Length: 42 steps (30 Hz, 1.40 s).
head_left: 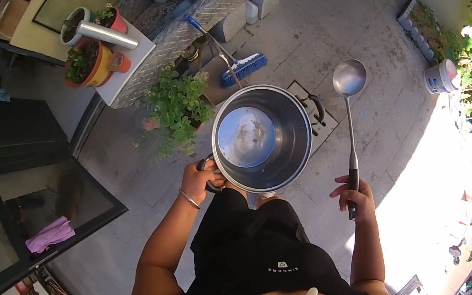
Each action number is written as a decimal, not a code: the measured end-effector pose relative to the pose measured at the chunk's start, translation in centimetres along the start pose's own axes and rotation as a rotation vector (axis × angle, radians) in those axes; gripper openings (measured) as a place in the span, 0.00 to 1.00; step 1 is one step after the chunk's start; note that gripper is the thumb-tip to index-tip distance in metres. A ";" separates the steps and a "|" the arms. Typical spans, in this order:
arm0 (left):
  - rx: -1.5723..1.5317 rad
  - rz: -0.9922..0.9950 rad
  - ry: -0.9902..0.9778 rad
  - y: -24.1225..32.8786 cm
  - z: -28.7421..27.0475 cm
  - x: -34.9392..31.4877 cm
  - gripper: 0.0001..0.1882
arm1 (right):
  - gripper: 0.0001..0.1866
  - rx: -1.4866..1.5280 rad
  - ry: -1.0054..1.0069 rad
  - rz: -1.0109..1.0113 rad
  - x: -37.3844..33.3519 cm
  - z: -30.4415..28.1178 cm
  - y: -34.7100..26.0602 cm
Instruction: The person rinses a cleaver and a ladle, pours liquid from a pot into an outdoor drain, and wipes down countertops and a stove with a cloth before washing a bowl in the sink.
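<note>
A deep metal pot [291, 131] hangs in front of me, its open top facing up; some whitish residue marks the bottom. Fingers of my left hand [197, 183] wrap round its black side handle [208, 175], while the opposite handle [319, 109] is free. Off to the right, my right hand [355, 194] grips a long metal ladle [350, 127] by its black handle end. The ladle's round bowl [350, 77] points away from me, apart from the pot.
A potted leafy plant [176, 104] stands on the paving beyond the pot, beside a blue broom [244, 69]. Flowerpots [92, 65] sit on a ledge at far left. An open dark-framed door [56, 204] is at left. A white bucket [442, 77] stands at right.
</note>
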<state>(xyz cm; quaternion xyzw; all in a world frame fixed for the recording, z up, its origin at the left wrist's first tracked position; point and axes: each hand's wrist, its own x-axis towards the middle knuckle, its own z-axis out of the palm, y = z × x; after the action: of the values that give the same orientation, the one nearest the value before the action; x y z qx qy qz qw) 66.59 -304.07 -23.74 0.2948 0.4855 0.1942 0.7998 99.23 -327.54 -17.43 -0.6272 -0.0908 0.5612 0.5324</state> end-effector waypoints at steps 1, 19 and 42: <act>-0.082 0.036 0.030 -0.9 -2.1 -1.6 0.21 | 0.20 -0.104 -0.056 0.100 -1.6 1.6 -0.5; -0.867 0.348 0.469 -4.8 -32.8 -24.8 0.16 | 0.11 -0.611 -0.712 0.621 2.8 44.4 11.3; -0.299 0.250 0.849 27.0 -67.6 -32.3 0.15 | 0.06 -0.625 -0.801 0.593 23.7 97.7 17.8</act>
<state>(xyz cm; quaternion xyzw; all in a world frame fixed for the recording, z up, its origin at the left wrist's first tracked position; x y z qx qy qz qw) -8.96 -283.97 -8.54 0.1270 0.6973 0.4602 0.5346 20.78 -262.86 -26.33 -0.4922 -0.2666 0.8259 0.0667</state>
